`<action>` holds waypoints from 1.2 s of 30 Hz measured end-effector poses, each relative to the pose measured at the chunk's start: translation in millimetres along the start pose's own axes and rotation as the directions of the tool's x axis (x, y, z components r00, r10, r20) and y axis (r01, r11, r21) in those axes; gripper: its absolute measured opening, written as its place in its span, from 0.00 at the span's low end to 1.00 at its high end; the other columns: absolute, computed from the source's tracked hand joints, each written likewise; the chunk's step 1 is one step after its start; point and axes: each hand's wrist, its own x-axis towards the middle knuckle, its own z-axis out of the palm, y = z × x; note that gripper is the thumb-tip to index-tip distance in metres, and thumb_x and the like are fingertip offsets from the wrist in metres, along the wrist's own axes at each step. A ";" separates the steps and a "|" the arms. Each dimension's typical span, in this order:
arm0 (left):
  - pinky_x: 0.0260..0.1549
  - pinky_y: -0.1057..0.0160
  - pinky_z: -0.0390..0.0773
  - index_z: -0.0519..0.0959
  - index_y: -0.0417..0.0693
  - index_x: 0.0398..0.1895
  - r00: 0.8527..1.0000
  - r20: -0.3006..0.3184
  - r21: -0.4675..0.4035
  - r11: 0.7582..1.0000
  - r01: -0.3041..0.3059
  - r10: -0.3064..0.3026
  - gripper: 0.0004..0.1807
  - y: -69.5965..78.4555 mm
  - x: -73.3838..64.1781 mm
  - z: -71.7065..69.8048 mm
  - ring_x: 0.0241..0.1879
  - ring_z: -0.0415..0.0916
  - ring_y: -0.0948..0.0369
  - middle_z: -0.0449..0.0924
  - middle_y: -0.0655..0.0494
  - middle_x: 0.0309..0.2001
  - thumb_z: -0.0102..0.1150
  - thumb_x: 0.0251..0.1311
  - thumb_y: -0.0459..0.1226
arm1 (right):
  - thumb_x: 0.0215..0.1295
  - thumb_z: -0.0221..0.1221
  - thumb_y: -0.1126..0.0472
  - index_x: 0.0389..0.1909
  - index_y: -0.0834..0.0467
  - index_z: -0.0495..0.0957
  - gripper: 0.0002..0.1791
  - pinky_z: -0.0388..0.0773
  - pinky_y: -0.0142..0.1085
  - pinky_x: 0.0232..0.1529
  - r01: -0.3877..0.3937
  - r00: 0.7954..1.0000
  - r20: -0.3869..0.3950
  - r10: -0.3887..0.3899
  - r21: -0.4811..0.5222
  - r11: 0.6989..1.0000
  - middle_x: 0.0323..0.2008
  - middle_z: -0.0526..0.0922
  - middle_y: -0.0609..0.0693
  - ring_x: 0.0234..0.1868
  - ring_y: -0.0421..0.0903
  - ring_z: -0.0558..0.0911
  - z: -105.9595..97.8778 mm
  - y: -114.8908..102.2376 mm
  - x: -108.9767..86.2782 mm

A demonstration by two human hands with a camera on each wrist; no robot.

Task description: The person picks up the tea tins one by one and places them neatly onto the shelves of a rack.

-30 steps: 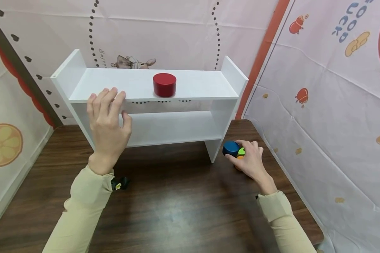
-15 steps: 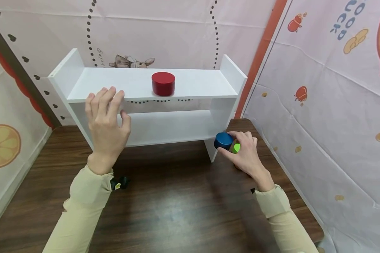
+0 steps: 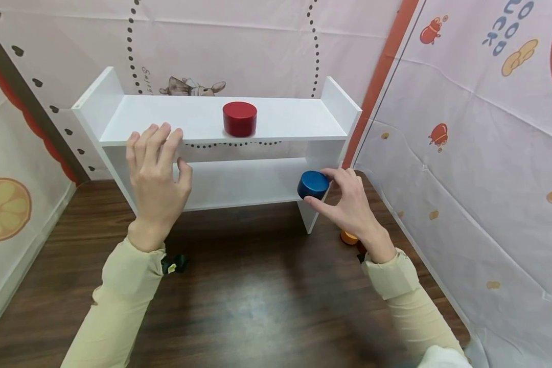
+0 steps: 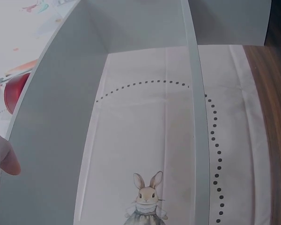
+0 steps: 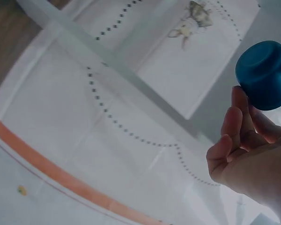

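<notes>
A blue round cylinder (image 3: 313,185) is pinched between the thumb and fingers of my right hand (image 3: 349,202), in front of the right end of the lower shelf. In the right wrist view the same blue cylinder (image 5: 263,75) shows its smooth curved side. My left hand (image 3: 156,186) has its fingers spread at the front edge of the upper shelf board, near the left end of the white shelf unit (image 3: 184,120). A red cylinder (image 3: 239,119) stands on the upper board, right of the left hand. The lower shelf (image 3: 239,181) lies beneath it.
An orange piece (image 3: 348,237) sits on the dark wooden table (image 3: 248,286), partly hidden behind the right wrist. A small black object (image 3: 175,263) shows by the left cuff. Printed cloth walls stand behind and to the right.
My right hand has lifted the blue cylinder up and leftward, from beside the shelf unit to before its lower shelf. The left hand has stayed in place.
</notes>
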 end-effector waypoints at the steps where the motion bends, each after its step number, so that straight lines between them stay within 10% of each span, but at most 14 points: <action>1: 0.73 0.51 0.48 0.76 0.41 0.57 1.000 0.001 0.001 1.000 -0.001 0.001 0.23 0.0 0.1 0.0 0.66 0.64 0.48 0.75 0.43 0.60 0.48 0.57 0.31 | 0.46 0.73 0.56 0.55 0.61 0.75 0.33 0.63 0.41 0.44 0.004 1.000 0.001 -0.004 0.003 1.000 0.42 0.79 0.57 0.45 0.49 0.69 -1.5 -2.9 2.9; 12: 0.73 0.51 0.48 0.76 0.41 0.56 1.000 -0.007 -0.003 1.000 -0.001 0.001 0.23 0.5 -0.2 -0.1 0.66 0.64 0.48 0.75 0.42 0.60 0.48 0.56 0.31 | 0.49 0.70 0.58 0.56 0.60 0.74 0.31 0.75 0.37 0.29 0.084 0.996 0.004 -0.084 0.049 0.995 0.42 0.78 0.55 0.35 0.46 0.74 -22.2 -29.0 35.2; 36: 0.73 0.51 0.48 0.77 0.42 0.56 1.000 -0.018 -0.013 1.000 0.002 -0.002 0.23 0.4 0.0 1.4 0.66 0.65 0.48 0.75 0.43 0.60 0.49 0.55 0.30 | 0.57 0.64 0.48 0.62 0.59 0.71 0.34 0.69 0.33 0.36 -0.009 1.000 -0.014 0.009 0.018 1.000 0.53 0.78 0.56 0.36 0.47 0.72 -28.3 -58.7 103.1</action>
